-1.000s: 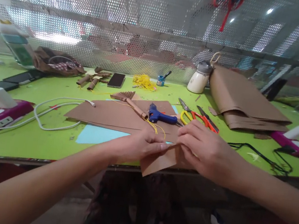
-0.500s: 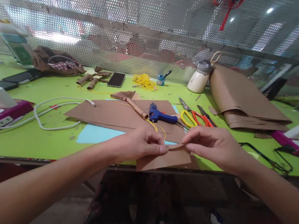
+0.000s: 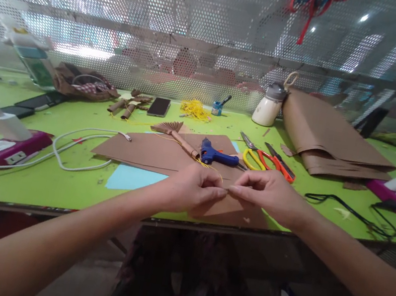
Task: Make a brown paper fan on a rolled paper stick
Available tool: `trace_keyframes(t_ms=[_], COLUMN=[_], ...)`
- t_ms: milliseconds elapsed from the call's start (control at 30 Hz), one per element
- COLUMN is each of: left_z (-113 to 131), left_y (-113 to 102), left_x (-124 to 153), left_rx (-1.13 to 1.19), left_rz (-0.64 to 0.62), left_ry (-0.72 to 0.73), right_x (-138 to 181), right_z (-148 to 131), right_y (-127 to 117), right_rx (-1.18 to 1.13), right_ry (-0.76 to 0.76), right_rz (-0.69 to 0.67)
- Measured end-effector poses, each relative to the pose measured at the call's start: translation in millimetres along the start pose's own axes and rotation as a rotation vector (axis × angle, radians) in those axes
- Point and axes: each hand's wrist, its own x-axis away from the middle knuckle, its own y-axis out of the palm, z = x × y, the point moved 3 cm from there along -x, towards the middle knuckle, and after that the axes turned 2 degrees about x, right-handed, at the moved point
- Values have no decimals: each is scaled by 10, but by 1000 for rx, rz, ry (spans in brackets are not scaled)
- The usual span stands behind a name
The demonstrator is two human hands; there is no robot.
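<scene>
Both hands on the small brown paper piece [image 3: 237, 215] at the near edge of the green table [image 3: 62, 180], 6 o'clock on the work area. Left hand [image 3: 194, 190] and right hand [image 3: 269, 196] are each closed in a thumb-and-forefinger pinch on its top edge, with the fingertips meeting at the middle. The piece lies mostly flat and its lower edge reaches the table lip. It reads as creasing or pleating the edge, early on; only one fold line is visible. Any further fold needs both pinches level and the strip width held even, with the paper pressed flat to the table so the crease runs straight. At 12 o'clock from the hands are the big brown sheet [image 3: 158, 154] and, on it, the blue glue gun [image 3: 219, 157] and a finished pleated paper fan [image 3: 171, 128] at 11. The scissors [image 3: 255, 157] are at 1 o'clock, just beyond the right hand. A light blue sheet [image 3: 131, 177] is at 9 and the brown paper stack [image 3: 333, 141] at 2, well apart.
</scene>
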Motion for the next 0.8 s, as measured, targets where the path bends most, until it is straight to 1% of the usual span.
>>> trace_keyframes(t_ms=[133,333,467,567,633,700,800], left_z=[-66,-54,-49,-23,17,67,137], left_y=[-41,-139,-121,-75,-37,-7,17], left_x=[44,119,140,135,120,100,68], left_rx=[38,-159,-225,-263,-305,-361,-415], left_rz=[-70,-59,-61,-30,-18,6,58], left_ry=[6,-3,-2,23,54,78,100], right_x=[5,-15,-17,-23,-34,-42,-31], right_z=[67,162,144,91,40,-16,-74], right_y=[-44,-76,-79,-54,-33,-17,-10], right_rx=[-58,-166,-185,-124,-44,12,19], right_ry=[23,22,51,86,70,27,-9], right_rz=[-32,30,19,-33,-49,-37,0])
